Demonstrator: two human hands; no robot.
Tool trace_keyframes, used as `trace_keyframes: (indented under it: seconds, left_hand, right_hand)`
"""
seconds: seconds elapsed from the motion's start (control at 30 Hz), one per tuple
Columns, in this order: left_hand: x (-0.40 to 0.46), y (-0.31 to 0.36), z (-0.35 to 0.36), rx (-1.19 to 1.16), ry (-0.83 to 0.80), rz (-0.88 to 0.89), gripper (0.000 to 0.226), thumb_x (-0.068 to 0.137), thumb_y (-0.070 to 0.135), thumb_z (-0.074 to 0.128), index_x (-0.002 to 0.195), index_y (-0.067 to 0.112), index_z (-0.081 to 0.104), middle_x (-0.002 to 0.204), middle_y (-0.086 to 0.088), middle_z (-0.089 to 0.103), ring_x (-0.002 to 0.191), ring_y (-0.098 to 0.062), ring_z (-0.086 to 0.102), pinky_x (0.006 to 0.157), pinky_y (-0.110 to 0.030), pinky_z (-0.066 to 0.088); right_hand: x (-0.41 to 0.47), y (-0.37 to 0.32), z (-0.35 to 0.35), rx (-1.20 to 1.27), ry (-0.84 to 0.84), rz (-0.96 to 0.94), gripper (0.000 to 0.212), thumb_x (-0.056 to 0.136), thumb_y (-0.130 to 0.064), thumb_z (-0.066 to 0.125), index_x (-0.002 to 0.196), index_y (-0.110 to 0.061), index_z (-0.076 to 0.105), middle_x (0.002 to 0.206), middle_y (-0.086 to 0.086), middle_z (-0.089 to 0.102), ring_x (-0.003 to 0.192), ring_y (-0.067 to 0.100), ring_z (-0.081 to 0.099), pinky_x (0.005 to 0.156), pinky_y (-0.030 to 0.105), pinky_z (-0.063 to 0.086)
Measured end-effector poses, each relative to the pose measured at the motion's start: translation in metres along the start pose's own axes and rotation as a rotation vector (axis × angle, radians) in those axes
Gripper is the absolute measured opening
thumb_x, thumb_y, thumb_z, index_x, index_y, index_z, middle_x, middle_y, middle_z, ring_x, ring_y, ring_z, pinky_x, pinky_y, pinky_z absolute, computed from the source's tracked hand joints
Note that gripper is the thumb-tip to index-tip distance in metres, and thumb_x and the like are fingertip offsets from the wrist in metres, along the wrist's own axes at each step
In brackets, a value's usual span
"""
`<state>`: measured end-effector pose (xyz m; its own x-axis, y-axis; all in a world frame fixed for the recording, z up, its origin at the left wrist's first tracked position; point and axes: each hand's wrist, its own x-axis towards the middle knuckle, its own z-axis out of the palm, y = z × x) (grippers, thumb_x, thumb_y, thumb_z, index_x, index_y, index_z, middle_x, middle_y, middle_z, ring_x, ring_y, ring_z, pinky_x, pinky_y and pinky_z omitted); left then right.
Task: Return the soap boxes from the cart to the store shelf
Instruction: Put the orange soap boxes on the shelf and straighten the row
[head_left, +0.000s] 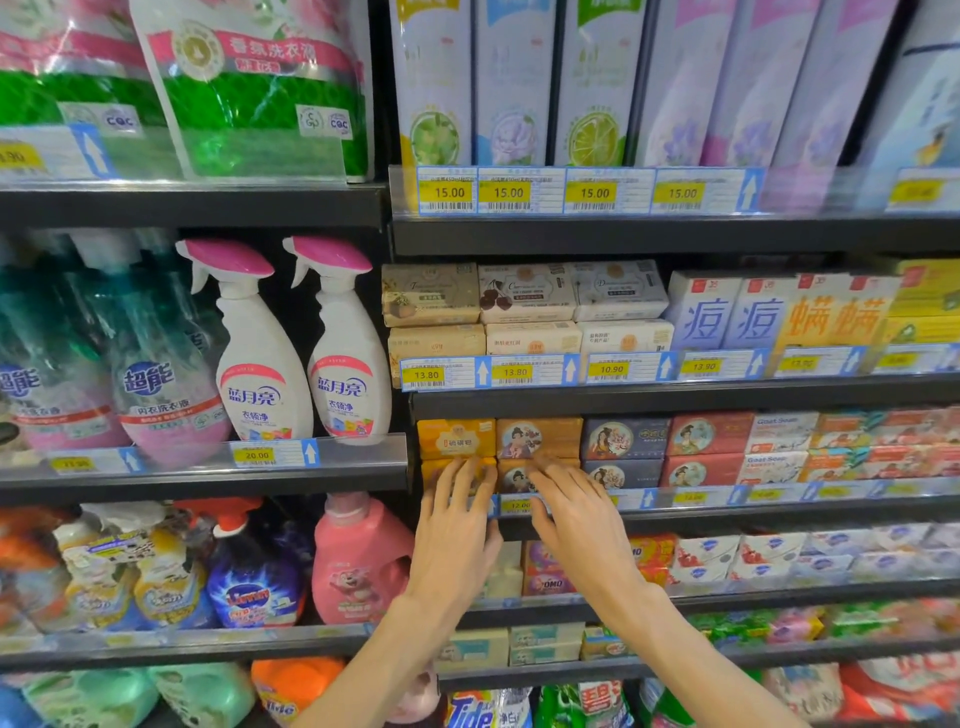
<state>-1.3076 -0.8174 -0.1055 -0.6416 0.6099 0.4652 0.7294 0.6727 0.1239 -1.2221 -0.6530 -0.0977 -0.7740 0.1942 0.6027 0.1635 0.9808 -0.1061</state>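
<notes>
Soap boxes (457, 439): likely light, stiff card, slick print. Left hand (457, 525), right hand (574, 512) flat on lower-row fronts, grip wide, nothing held. Best pinched by short ends.

Both hands up at the soap shelf (727, 512), palms forward, fingers spread flat. Left hand (457, 530) pressed on the lower yellow box (441, 470), under another yellow box (456, 438). Right hand (576, 519) on the lower brown box (514, 475), beneath a matching brown box (540, 438) with a round portrait. Just right: navy boxes (626, 439), then red boxes (709, 434). Price tag (519, 505) partly covered between the hands. Left bay: two pink-capped spray bottles (343, 338) above, a pink jug (358, 561) below.
</notes>
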Motion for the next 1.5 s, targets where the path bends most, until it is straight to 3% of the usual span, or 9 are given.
trace_keyframes:
  seconds: [0.17, 0.33, 0.47, 0.63, 0.83, 0.97, 1.07, 1.3, 1.5]
  left_hand:
    - [0.0, 0.006, -0.001, -0.038, 0.061, 0.125, 0.057, 0.087, 0.022, 0.057, 0.144, 0.022, 0.049, 0.147, -0.002, 0.048, 0.143, -0.024, 0.037, 0.118, -0.046, 0.033]
    - [0.009, 0.026, 0.001, -0.05, 0.053, 0.253, 0.06, 0.09, 0.022, 0.054, 0.149, 0.016, 0.043, 0.156, -0.003, 0.041, 0.148, -0.022, 0.031, 0.123, -0.043, 0.025]
    - [0.013, 0.033, 0.006, -0.018, 0.018, 0.239, 0.069, 0.087, 0.027, 0.059, 0.152, 0.011, 0.04, 0.166, -0.009, 0.025, 0.155, -0.025, 0.018, 0.125, -0.045, 0.021]
    - [0.012, 0.036, 0.009, -0.014, 0.012, 0.237, 0.068, 0.086, 0.025, 0.06, 0.15, 0.01, 0.043, 0.166, -0.01, 0.023, 0.156, -0.025, 0.016, 0.124, -0.047, 0.023]
    - [0.006, 0.023, -0.012, -0.206, 0.139, 0.127, 0.051, 0.09, 0.011, 0.06, 0.14, 0.014, 0.051, 0.147, -0.003, 0.048, 0.14, -0.02, 0.04, 0.117, -0.039, 0.036]
    - [0.004, 0.001, -0.027, -0.125, 0.249, 0.079, 0.039, 0.09, 0.008, 0.061, 0.129, 0.01, 0.061, 0.132, -0.004, 0.059, 0.126, -0.024, 0.051, 0.104, -0.041, 0.046]
    - [0.002, -0.012, -0.036, -0.023, 0.322, 0.047, 0.037, 0.093, 0.011, 0.059, 0.13, 0.011, 0.062, 0.132, -0.005, 0.059, 0.128, -0.027, 0.05, 0.106, -0.044, 0.044]
    - [0.014, -0.033, -0.036, 0.272, 0.364, 0.004, 0.048, 0.093, 0.021, 0.06, 0.14, 0.013, 0.055, 0.142, -0.01, 0.052, 0.142, -0.032, 0.039, 0.119, -0.056, 0.023]
    - [0.034, -0.052, -0.029, 0.369, 0.482, 0.009, 0.039, 0.097, 0.018, 0.051, 0.135, 0.01, 0.058, 0.127, -0.012, 0.059, 0.136, -0.035, 0.044, 0.119, -0.057, 0.022]
  right_hand:
    - [-0.002, 0.003, 0.001, 0.026, 0.0, -0.012, 0.036, 0.097, -0.027, 0.052, 0.132, -0.02, 0.06, 0.139, -0.003, 0.058, 0.128, 0.014, 0.053, 0.109, 0.036, 0.043]
    - [-0.01, 0.012, 0.0, 0.042, 0.039, 0.033, 0.038, 0.093, -0.021, 0.06, 0.13, -0.016, 0.063, 0.138, 0.0, 0.06, 0.13, 0.014, 0.054, 0.112, 0.036, 0.041]
    - [-0.009, 0.019, 0.0, 0.047, 0.013, 0.044, 0.044, 0.092, -0.021, 0.061, 0.136, -0.016, 0.059, 0.142, 0.0, 0.057, 0.132, 0.013, 0.052, 0.116, 0.033, 0.037]
    - [-0.008, 0.021, -0.004, 0.087, 0.0, 0.031, 0.044, 0.092, -0.019, 0.062, 0.136, -0.017, 0.058, 0.141, 0.0, 0.058, 0.131, 0.014, 0.053, 0.115, 0.032, 0.037]
    - [-0.006, 0.016, -0.016, 0.225, 0.024, 0.018, 0.035, 0.095, -0.017, 0.061, 0.129, -0.016, 0.063, 0.132, -0.003, 0.062, 0.124, 0.014, 0.055, 0.105, 0.031, 0.046]
    - [0.007, 0.006, -0.019, 0.221, 0.065, -0.034, 0.027, 0.097, -0.019, 0.06, 0.123, -0.016, 0.066, 0.12, -0.003, 0.065, 0.115, 0.015, 0.057, 0.096, 0.031, 0.049]
    - [0.017, -0.002, -0.017, 0.207, 0.098, -0.055, 0.025, 0.097, -0.022, 0.059, 0.12, -0.016, 0.068, 0.118, -0.001, 0.065, 0.113, 0.017, 0.056, 0.092, 0.034, 0.051]
    - [0.043, -0.026, -0.015, 0.071, 0.185, -0.123, 0.027, 0.097, -0.023, 0.059, 0.121, -0.012, 0.066, 0.122, 0.006, 0.064, 0.116, 0.024, 0.053, 0.1, 0.039, 0.048]
    - [0.063, -0.036, -0.001, -0.095, 0.173, -0.046, 0.03, 0.094, -0.032, 0.062, 0.114, -0.012, 0.068, 0.131, 0.008, 0.062, 0.129, 0.032, 0.049, 0.115, 0.051, 0.032]
